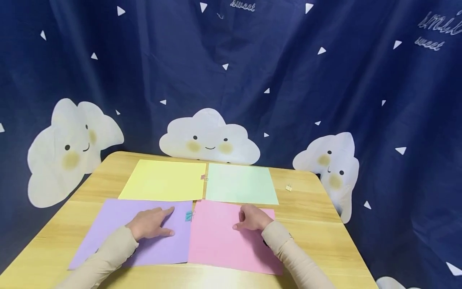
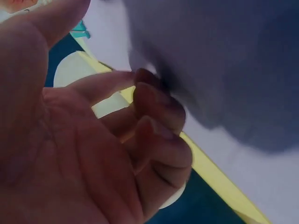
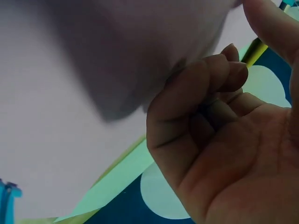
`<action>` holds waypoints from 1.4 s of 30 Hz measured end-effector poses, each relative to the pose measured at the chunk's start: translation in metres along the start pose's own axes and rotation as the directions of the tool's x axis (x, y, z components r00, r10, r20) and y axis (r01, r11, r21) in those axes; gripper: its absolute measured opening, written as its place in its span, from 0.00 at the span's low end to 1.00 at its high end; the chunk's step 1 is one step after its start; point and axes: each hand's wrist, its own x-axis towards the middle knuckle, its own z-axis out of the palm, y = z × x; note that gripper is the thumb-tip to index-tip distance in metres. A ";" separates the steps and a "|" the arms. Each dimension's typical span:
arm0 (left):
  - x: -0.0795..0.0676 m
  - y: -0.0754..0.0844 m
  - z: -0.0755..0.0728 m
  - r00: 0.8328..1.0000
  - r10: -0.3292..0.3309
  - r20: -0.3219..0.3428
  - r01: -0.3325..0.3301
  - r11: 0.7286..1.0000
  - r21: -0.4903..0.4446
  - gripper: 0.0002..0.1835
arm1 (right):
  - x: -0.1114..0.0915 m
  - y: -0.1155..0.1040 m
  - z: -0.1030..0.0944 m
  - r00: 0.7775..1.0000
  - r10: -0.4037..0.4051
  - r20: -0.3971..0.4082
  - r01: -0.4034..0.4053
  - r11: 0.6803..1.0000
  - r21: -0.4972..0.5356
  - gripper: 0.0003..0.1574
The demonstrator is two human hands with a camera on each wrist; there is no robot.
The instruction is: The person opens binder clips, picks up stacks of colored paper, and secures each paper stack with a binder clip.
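A purple sheet of paper [image 1: 108, 216] lies at the near left of the table, and my left hand [image 1: 149, 223] is over it. The left index finger and thumb are stretched out toward the right, while the other fingers curl inward [image 2: 154, 126]. Beside it lies a pink sheet [image 1: 216, 241], with my right hand [image 1: 254, 218] low over its upper right part. The right fingers [image 3: 187, 93] bend loosely toward the palm, the thumb apart, and nothing shows between them. A teal binder clip [image 1: 189, 216] sits at the seam between these two sheets.
Behind lie a yellow sheet [image 1: 162, 180] and a pale green sheet [image 1: 240, 184], with a small pink clip [image 1: 203, 177] where they meet. A small pale yellow clip [image 1: 288, 188] lies on the wooden table [image 1: 310, 233] at right. A dark blue cloud-patterned curtain [image 1: 231, 88] hangs behind.
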 end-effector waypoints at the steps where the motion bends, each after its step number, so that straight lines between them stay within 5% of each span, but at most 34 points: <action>1: -0.001 0.002 0.001 1.000 -0.002 0.002 0.002 1.000 0.005 0.47 | -0.001 0.001 0.000 1.000 0.002 0.003 -0.002 1.000 0.002 0.21; 17: -0.001 0.020 0.008 1.000 -0.001 0.011 0.001 1.000 -0.002 0.47 | -0.007 0.031 -0.011 0.999 0.031 0.032 -0.031 0.999 0.021 0.23; 42: 0.004 0.026 0.006 0.999 0.012 0.030 -0.012 1.000 -0.003 0.47 | -0.008 0.038 -0.015 0.999 0.034 0.035 -0.035 0.998 0.047 0.22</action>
